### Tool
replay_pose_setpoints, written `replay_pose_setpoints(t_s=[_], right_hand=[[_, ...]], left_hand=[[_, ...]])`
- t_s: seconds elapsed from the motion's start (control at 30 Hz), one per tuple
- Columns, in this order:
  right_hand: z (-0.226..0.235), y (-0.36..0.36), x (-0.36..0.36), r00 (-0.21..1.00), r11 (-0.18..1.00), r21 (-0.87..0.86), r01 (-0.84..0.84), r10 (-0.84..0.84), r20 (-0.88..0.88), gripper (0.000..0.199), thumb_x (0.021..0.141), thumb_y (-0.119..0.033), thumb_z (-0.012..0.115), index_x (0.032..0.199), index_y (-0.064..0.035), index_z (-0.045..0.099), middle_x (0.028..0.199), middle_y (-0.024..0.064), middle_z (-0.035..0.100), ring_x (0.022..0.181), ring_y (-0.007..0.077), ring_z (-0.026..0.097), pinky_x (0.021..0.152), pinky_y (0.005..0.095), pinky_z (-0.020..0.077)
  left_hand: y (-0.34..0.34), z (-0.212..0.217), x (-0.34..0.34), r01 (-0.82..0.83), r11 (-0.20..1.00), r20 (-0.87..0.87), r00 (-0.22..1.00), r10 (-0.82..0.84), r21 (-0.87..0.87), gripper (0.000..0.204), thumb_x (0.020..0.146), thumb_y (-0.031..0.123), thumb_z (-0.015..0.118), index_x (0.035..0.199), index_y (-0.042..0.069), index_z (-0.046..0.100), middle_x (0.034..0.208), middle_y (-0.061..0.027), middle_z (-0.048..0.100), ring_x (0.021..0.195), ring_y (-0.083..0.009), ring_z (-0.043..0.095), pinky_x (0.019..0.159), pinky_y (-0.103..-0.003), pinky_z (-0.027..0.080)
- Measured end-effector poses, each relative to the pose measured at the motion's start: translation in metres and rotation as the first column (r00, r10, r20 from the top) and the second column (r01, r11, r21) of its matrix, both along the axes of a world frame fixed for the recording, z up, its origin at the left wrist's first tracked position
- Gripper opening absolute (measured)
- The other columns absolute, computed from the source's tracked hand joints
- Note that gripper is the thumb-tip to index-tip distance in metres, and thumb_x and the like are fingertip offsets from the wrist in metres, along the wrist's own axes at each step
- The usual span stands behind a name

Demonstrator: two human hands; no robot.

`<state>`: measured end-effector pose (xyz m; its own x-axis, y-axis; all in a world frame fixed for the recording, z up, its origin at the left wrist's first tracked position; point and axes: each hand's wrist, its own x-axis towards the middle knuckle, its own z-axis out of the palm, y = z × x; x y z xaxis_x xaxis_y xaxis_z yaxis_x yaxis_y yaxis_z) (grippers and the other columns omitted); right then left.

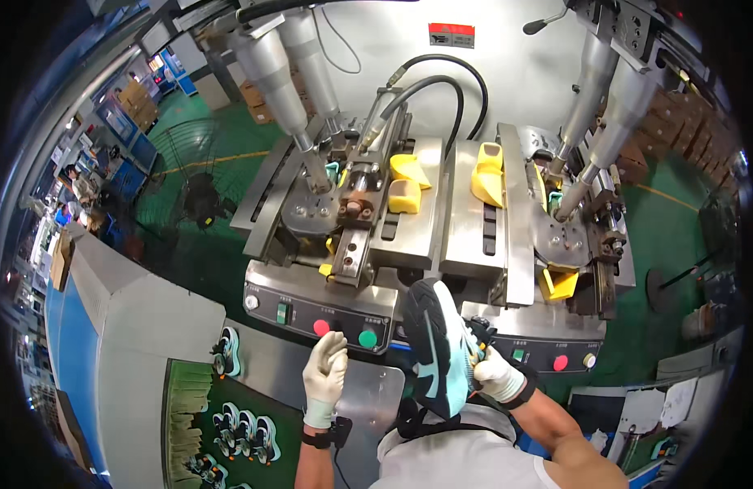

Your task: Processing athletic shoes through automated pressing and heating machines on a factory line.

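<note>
My right hand (499, 376), in a white glove, grips a sports shoe (429, 346) by its upper. The shoe stands toe-to-heel nearly upright in front of me, its black, white and light-teal sole turned to the left. My left hand (325, 375), also gloved in white, is raised to the left of the shoe and apart from it. Its fingers are loosely bent, with nothing seen in them. Just beyond this hand lies the control panel (262, 314) of the left press station, with a red button (321, 328) and a green button (367, 338).
Two press stations with metal cylinders (270, 73) and yellow pads (488, 175) stand ahead. A second panel (539, 354) is at the right. Several shoes (244, 432) sit on a green conveyor (287, 407) at the lower left. Behind are a fan (201, 196) and stacked boxes (678, 130).
</note>
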<state>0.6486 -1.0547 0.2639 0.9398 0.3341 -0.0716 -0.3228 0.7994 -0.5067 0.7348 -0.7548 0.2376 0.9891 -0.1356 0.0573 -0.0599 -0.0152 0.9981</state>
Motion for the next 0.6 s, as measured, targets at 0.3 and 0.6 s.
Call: replay_pose_setpoints(t_s=[0.3, 0.6], right_hand=[[0.006, -0.008, 0.018, 0.977, 0.978, 0.028, 0.208, -0.206, -0.060, 0.083, 0.076, -0.022, 0.084, 0.146, -0.0005, 0.044, 0.134, 0.0227, 0.060, 0.120, 0.0330, 0.062, 0.105, 0.0444, 0.0494], [0.017, 0.029, 0.018, 0.990, 0.990, 0.020, 0.138, -0.137, -0.032, 0.081, 0.080, -0.031, 0.083, 0.143, 0.0037, 0.046, 0.132, 0.0215, 0.061, 0.119, 0.0307, 0.063, 0.104, 0.0443, 0.0511]], left_hand=[[-0.020, 0.004, 0.018, 0.051, 0.998, -0.042, 0.998, -0.050, 0.044, 0.046, 0.099, 0.006, 0.059, 0.142, -0.006, 0.046, 0.134, -0.0205, 0.059, 0.121, -0.0281, 0.062, 0.102, -0.037, 0.052], [0.018, -0.022, -0.012, -0.008, 1.000, -0.145, 0.989, 0.012, 0.029, 0.045, 0.099, 0.002, 0.057, 0.142, -0.006, 0.046, 0.136, -0.0192, 0.058, 0.121, -0.0260, 0.061, 0.101, -0.034, 0.052]])
